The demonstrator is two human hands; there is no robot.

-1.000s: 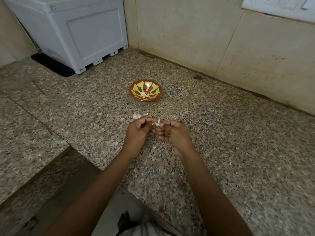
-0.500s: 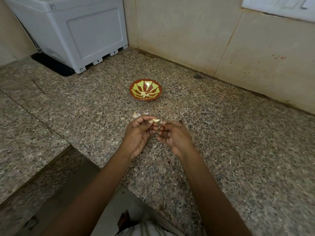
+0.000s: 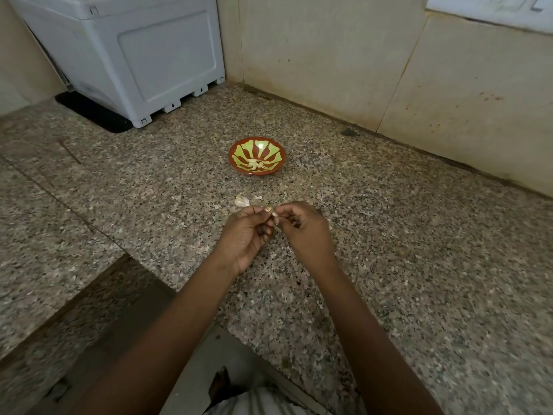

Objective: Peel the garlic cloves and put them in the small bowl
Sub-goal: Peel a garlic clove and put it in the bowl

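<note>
**Clove position: pinched between both hands**

The garlic clove (image 3: 274,215) sits between my fingertips. My left hand (image 3: 248,235) and right hand (image 3: 308,232) each pinch one end, fingers curled, above the surface (image 3: 389,235). The small bowl (image 3: 258,173) lies beyond loose skins (image 3: 242,201) — apart from my hands. Versus half a second ago — grip and placement unchanged.

Head camera looks forward and down, near the countertop (image 3: 419,265).
</note>
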